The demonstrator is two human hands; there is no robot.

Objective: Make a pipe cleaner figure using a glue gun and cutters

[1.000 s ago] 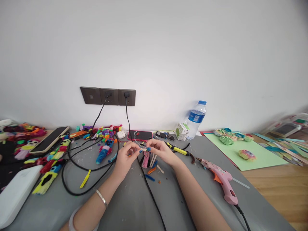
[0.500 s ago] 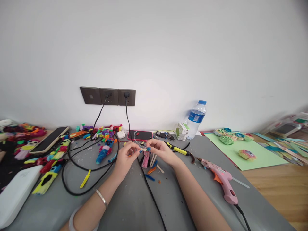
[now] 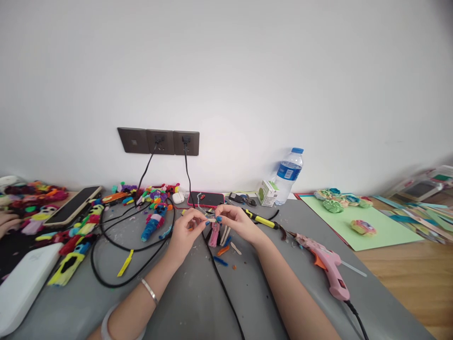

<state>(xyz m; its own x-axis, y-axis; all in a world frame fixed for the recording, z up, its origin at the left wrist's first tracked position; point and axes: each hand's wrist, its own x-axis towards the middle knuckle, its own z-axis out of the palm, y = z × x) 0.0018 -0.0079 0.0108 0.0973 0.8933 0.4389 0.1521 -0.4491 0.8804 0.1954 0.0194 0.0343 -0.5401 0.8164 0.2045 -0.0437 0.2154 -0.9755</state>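
My left hand [image 3: 187, 231] and my right hand [image 3: 239, 224] meet above the middle of the grey table, thumbs and index fingers pinched. Between their fingertips is a small cream-coloured strip [image 3: 212, 220], perhaps a bit of pipe cleaner; both hands grip it. Just below lies a pink fuzzy piece [image 3: 213, 236] with dark and cream pieces beside it. Nearer to me are an orange fuzzy piece [image 3: 223, 250], a blue one [image 3: 221, 261] and a cream one [image 3: 236, 248]. A black cable [image 3: 221, 281] runs under my left fingertips.
A pink glue gun [image 3: 327, 262] lies at right, near a green sheet [image 3: 375, 226] with crumpled flowers. A water bottle [image 3: 288, 177] and small carton [image 3: 268, 193] stand by the wall. Fuzzy dolls, looped cable and a white power bank [image 3: 28, 288] lie left.
Another person's hand has come into view at the far left edge. My own hands and the strip between them stay almost still.
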